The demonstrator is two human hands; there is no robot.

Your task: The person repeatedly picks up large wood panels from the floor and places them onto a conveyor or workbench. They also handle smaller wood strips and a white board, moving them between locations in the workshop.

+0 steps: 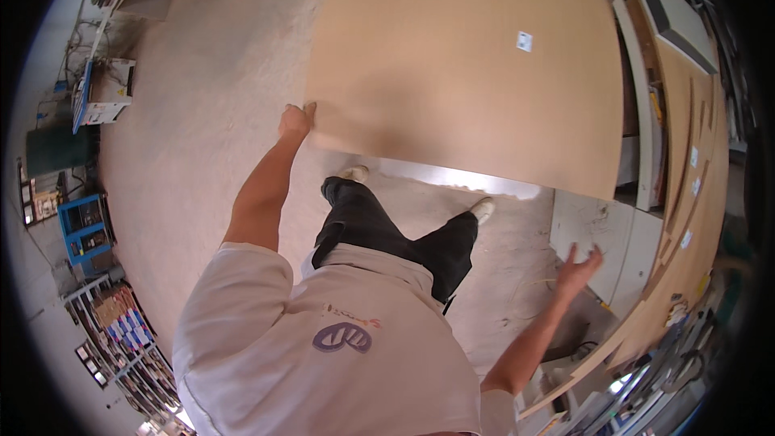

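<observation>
A large tan wood-based panel [466,85] spreads out in front of me, with a small printed label [524,42] stuck on its face. My left hand [296,120] grips the panel's left edge near its lower left corner, thumb on top and the fingers largely hidden. Off to the right, below the panel's lower right corner, my right hand [579,267] is in the air with its fingers apart, holding nothing. Behind it stands a pale cabinet-like surface [611,236].
A long workbench [684,224] with wooden strips runs along my right. Under the panel's near edge a bright strip [460,178] shows on the concrete floor [181,163]. At far left are a blue-framed unit [85,227] and a loaded shelf rack [124,327].
</observation>
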